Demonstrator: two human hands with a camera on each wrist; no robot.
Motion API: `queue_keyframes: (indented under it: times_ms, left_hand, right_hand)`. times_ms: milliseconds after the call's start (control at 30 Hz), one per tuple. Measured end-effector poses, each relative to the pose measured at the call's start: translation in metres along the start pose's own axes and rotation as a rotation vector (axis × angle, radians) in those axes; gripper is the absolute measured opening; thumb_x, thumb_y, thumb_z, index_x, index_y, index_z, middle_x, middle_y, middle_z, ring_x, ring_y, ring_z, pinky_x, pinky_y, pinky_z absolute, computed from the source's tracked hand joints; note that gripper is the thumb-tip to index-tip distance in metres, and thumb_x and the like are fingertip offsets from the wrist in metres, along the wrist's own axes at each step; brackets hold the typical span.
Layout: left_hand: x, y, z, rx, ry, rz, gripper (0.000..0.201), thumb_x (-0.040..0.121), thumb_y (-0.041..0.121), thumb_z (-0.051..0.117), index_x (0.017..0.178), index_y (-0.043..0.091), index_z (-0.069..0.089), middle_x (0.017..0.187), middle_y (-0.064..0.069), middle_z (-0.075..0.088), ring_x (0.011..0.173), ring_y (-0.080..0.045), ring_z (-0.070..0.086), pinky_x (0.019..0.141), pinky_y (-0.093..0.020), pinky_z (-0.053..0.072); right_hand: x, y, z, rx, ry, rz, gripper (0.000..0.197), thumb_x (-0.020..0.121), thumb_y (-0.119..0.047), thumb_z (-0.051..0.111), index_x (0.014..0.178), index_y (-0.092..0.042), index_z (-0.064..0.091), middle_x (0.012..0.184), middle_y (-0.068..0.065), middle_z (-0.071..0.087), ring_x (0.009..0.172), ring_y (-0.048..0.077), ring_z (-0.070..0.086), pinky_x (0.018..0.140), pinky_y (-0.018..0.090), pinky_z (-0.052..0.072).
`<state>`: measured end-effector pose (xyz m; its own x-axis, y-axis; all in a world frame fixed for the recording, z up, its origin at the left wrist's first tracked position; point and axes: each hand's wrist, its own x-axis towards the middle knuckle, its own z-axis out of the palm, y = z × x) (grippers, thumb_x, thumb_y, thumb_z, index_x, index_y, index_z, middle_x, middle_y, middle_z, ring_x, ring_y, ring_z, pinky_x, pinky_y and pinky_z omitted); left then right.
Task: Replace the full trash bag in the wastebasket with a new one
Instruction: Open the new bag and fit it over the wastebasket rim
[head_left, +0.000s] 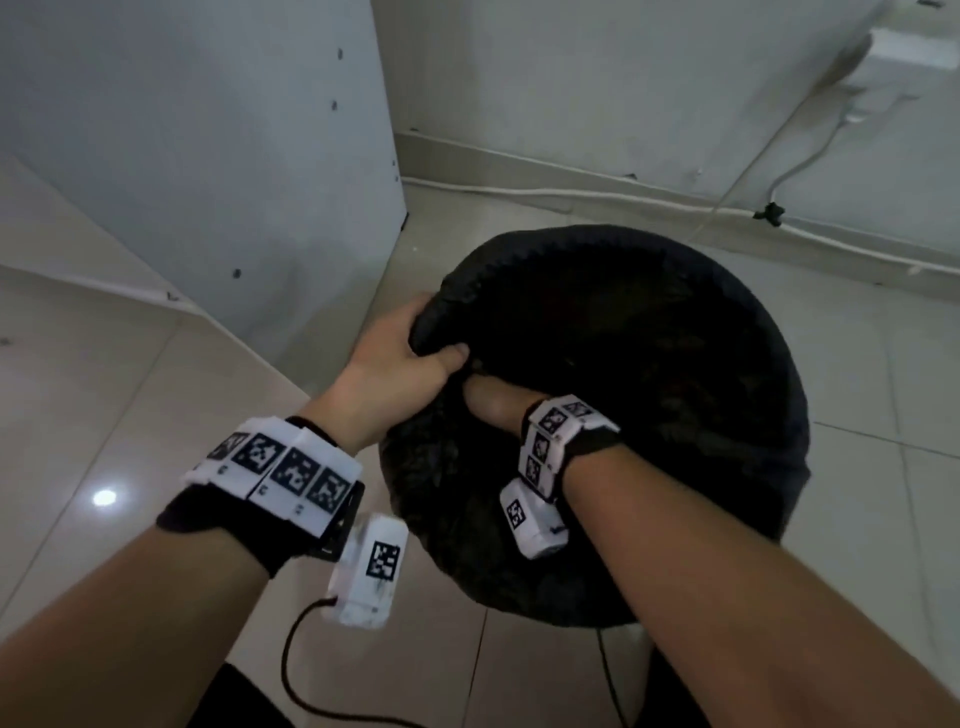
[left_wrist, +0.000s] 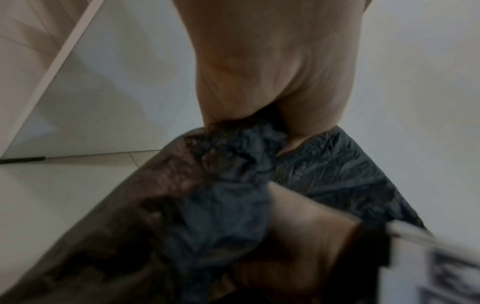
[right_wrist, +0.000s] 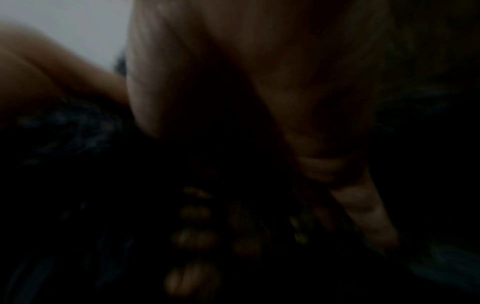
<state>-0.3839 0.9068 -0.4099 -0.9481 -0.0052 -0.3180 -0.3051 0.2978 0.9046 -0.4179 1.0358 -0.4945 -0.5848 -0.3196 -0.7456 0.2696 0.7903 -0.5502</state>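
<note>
The rim of the black trash bag (head_left: 623, 312) is being gathered: it is pinched by the left hand (head_left: 400, 353) at the near-left edge. The right hand (head_left: 493, 402) is buried in the folds, its grip hidden. Next, the remaining rim probably needs freeing from the wastebasket.

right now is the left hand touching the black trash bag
Touching. The head view shows the left hand with fingers curled round a bunched fold of the black trash bag at its rim; the left wrist view shows the same grip.
</note>
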Motion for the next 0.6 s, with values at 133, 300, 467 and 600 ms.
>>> queue_keyframes:
  times_ms: [133,300,467,600]
  left_hand:
    - [0.001,-0.002,-0.004,0.055,-0.038,0.046,0.032,0.097,0.012,0.059,0.108,0.042,0.062,0.111,0.004,0.071,0.106,-0.014,0.065,0.101,-0.039,0.052]
    - [0.007,0.001,-0.001,0.252,-0.078,0.195,0.044,0.094,0.01,0.056,0.134,0.03,0.055,0.112,0.01,0.066,0.106,-0.006,0.059,0.084,-0.014,0.045]
    - [0.006,0.007,0.004,0.305,-0.107,0.22,0.048,0.086,0.027,0.049,0.134,0.031,0.054,0.114,0.004,0.068,0.107,-0.019,0.062,0.09,-0.033,0.05]
    - [0.004,0.005,0.004,0.261,-0.114,0.193,0.05,0.086,0.027,0.05,0.134,0.036,0.054,0.117,0.005,0.069,0.111,-0.019,0.064,0.098,-0.046,0.052]
  right_hand:
    - [0.028,0.03,0.007,0.116,0.143,0.138,0.063,0.1,-0.056,0.021,0.157,-0.034,0.002,0.166,-0.007,-0.003,0.152,0.029,-0.004,0.123,0.042,0.0]
    - [0.021,0.031,-0.013,-0.057,0.118,0.141,0.053,0.105,-0.037,0.027,0.154,-0.015,0.028,0.161,0.01,0.024,0.148,0.03,0.022,0.118,0.038,0.019]
    - [-0.023,0.019,-0.064,-0.351,0.099,0.109,0.039,0.1,-0.022,0.04,0.13,-0.002,0.057,0.133,0.017,0.057,0.118,0.031,0.055,0.084,0.027,0.047]
    - [-0.031,0.054,-0.099,-0.412,0.201,0.292,0.046,0.106,-0.026,0.033,0.145,-0.003,0.042,0.154,0.016,0.037,0.141,0.03,0.037,0.113,0.031,0.028]
